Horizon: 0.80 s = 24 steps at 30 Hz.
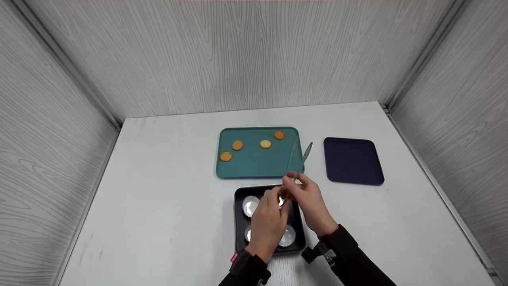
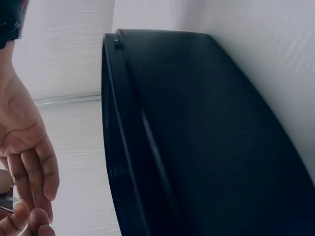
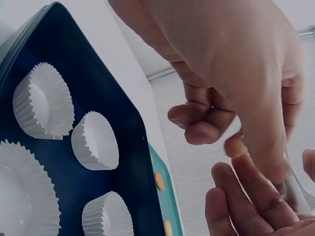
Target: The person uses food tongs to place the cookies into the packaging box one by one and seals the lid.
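In the head view, both hands meet above a dark baking pan (image 1: 238,222) holding several white paper cupcake liners (image 1: 287,236). My right hand (image 1: 311,204) pinches a pair of metal tongs (image 1: 307,151), their two arms spread and pointing away from me. My left hand (image 1: 268,224) grips the near end of the tongs, which the fingers partly hide. Between the hands in the right wrist view shows a shiny metal strip (image 3: 294,194), with the left fingers (image 3: 246,206) beneath the right thumb. The left wrist view catches the pan's side wall (image 2: 197,123).
A teal tray (image 1: 250,165) with several round cookies (image 1: 265,144) lies beyond the pan. To its right sits a dark purple square tray (image 1: 353,161). A red tag (image 1: 233,257) is at the pan's near-left corner. Pale wood-grain panels (image 1: 238,55) enclose the white table.
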Available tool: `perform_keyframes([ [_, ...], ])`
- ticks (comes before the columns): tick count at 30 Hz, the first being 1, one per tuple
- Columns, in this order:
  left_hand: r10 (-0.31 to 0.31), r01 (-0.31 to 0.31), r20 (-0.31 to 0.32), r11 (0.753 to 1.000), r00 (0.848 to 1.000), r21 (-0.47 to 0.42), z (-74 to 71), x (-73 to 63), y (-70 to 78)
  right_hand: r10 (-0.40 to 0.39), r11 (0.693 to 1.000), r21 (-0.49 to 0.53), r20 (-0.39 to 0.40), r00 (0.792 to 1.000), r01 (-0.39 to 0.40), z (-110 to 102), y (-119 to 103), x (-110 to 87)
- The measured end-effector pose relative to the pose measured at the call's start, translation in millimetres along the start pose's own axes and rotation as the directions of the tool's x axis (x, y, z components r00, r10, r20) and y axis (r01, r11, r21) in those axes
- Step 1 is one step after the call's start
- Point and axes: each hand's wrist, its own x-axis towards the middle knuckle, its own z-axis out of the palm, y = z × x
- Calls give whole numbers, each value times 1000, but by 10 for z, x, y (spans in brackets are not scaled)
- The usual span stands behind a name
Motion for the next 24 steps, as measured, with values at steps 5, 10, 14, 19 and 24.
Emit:
perform_keyframes([
  [5,84,-82,-18,993,996,84,29,-26,-6,14,1000,20,-36,999,-13,15,40,15],
  [10,148,-143,-33,983,988,114,42,-51,-18,6,999,34,-56,998,-4,18,81,33],
  [14,181,-177,-22,979,983,102,46,-68,-19,-7,999,40,-61,998,9,13,92,30],
  [19,212,-212,4,972,977,104,42,-88,-10,-23,999,49,-38,999,25,-10,98,9],
  [24,218,-219,18,973,976,72,36,-109,-2,-27,998,55,-12,1000,27,-28,113,0],
])
